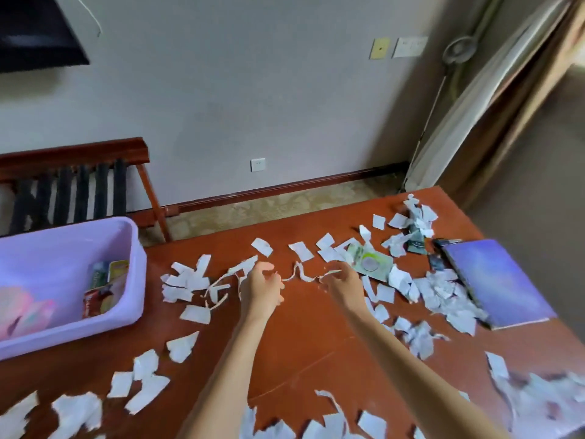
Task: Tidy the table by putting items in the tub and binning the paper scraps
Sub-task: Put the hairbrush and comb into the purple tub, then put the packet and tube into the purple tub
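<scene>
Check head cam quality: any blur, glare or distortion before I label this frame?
Head view: soft even light, no glare on the table; motion blur smears the paper scraps at bottom right, the curtain and the pink item in the tub; the left hand, right hand and paper strip between them are sharper; wide-angle lens skews the skirting board.

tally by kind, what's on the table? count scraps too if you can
Tub: 1
Book: 1
Green card: 1
Long strip, pinched by left hand and right hand: 1
Dark packets by the book: blurred, not counted
Scraps: too many to count
Total counted: 4
</scene>
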The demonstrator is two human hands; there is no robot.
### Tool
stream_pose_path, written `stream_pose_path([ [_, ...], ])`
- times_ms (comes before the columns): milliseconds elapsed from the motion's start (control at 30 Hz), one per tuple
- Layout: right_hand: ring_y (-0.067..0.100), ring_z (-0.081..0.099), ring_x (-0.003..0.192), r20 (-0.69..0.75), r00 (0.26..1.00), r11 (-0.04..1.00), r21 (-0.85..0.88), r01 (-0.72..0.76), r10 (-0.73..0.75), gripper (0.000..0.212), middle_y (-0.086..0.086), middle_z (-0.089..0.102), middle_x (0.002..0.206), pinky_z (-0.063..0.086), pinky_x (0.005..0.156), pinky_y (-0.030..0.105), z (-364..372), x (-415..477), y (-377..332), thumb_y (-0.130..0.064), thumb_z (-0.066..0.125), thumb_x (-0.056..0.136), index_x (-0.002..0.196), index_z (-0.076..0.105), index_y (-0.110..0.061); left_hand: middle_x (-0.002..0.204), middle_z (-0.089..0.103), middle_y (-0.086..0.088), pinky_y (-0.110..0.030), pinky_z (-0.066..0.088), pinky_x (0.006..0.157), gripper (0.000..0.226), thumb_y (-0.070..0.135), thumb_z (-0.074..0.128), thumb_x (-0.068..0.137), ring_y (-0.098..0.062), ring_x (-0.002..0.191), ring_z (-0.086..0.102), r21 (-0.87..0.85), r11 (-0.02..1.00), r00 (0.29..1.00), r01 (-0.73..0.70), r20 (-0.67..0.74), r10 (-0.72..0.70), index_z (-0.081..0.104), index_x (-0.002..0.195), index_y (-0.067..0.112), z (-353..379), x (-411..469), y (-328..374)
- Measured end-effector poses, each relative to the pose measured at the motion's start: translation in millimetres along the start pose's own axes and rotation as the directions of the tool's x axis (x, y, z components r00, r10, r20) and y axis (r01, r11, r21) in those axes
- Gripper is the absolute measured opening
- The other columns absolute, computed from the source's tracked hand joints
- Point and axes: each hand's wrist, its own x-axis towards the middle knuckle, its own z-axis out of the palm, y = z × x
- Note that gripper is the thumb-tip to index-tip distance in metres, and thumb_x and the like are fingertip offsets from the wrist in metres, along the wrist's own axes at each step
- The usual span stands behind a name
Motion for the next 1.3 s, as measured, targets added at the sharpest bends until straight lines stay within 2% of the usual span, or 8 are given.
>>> stream_pose_path([
  [267,0.027,0.053,0.120,0.033,0.998,0.948,-0.315,0.054,-0.045,0.038,0.012,0.048,0.138,0.045,0.095,0.031,-117.9,90.7,54.0,-0.008,0.048,0.093,0.130,0.051,-0.006,0.110,0.064,-0.011,-0.024,0.055,0.065,0.023,0.013,0.046,0.095,-0.020,0.092,0.062,-0.099,0.970,0.964,0.221,0.171,-0.203,0.058,0.114,0.012,171.8,-13.2,29.1],
  [400,0.028,0.043,0.131,0.225,0.973,0.860,-0.484,0.162,-0.057,0.047,0.012,0.040,0.145,0.037,0.106,0.033,-148.0,141.9,61.3,-0.011,0.047,0.093,0.139,0.040,-0.007,0.121,0.057,-0.012,-0.023,0.051,0.069,0.014,0.012,0.046,0.095,-0.019,0.091,0.056,-0.187,0.906,0.921,0.380,0.167,-0.352,0.059,0.102,0.012,218.1,-5.4,47.9],
  [567,0.028,0.058,0.102,0.347,0.938,0.844,-0.508,0.173,0.016,0.032,0.013,0.057,0.122,0.049,0.075,0.032,-145.4,175.3,64.3,-0.015,0.048,0.092,0.122,0.052,-0.005,0.080,0.050,-0.010,-0.020,0.048,0.065,0.022,0.003,0.044,0.092,-0.016,0.072,0.049,-0.227,0.835,0.865,0.502,0.152,-0.479,0.050,0.112,0.007,242.0,14.8,54.1],
  [667,0.019,0.052,0.083,0.389,0.920,0.851,-0.495,0.174,0.038,0.030,0.009,0.060,0.102,0.040,0.055,0.021,-146.4,183.3,68.4,-0.023,0.051,0.093,0.112,0.056,0.000,0.086,0.056,-0.012,-0.022,0.049,0.067,0.029,0.004,0.049,0.092,-0.019,0.082,0.057,-0.250,0.818,0.855,0.517,0.115,-0.505,0.050,0.121,0.002,248.2,21.9,59.3],
  [800,0.018,0.051,0.080,0.437,0.897,0.919,-0.377,0.114,0.068,0.028,0.020,0.067,0.104,0.039,0.061,0.022,-151.6,182.7,75.5,-0.010,0.052,0.088,0.108,0.063,0.006,0.120,0.059,-0.014,-0.030,0.045,0.081,0.034,0.022,0.051,0.094,-0.025,0.102,0.055,-0.048,0.913,0.914,0.406,-0.001,-0.406,0.051,0.123,0.004,250.4,20.5,62.2],
  [1033,0.010,0.053,0.074,0.575,0.810,0.984,-0.175,-0.021,0.119,0.024,0.005,0.059,0.097,0.039,0.053,0.014,-164.5,179.2,73.4,-0.009,0.053,0.089,0.112,0.059,-0.004,0.103,0.064,-0.009,-0.018,0.043,0.057,0.034,0.029,0.046,0.096,-0.015,0.086,0.055,0.083,0.971,0.971,0.224,-0.104,-0.215,0.063,0.104,0.002,239.0,11.7,54.1],
  [1200,0.012,0.043,0.060,0.018,1.000,0.963,-0.268,0.009,-0.004,0.018,0.002,0.050,0.073,0.034,0.055,0.019,-180.1,207.1,83.7,-0.010,0.049,0.086,0.068,0.049,-0.015,0.104,0.067,-0.016,-0.004,0.035,0.035,0.029,0.024,0.046,0.097,-0.018,0.081,0.062,0.111,0.975,0.971,0.194,-0.166,-0.174,0.054,0.077,0.005,233.3,6.5,53.9],
  [1300,0.032,0.054,0.096,-0.198,0.970,0.958,-0.219,-0.185,0.142,0.028,0.017,0.048,0.112,0.045,0.079,0.035,-191.4,223.4,83.5,-0.013,0.055,0.088,0.110,0.048,0.002,0.104,0.069,-0.011,-0.003,0.032,0.035,0.030,0.024,0.046,0.096,-0.011,0.067,0.058,0.113,0.977,0.974,0.182,-0.154,-0.163,0.056,0.078,0.002,235.7,7.0,57.6],
])
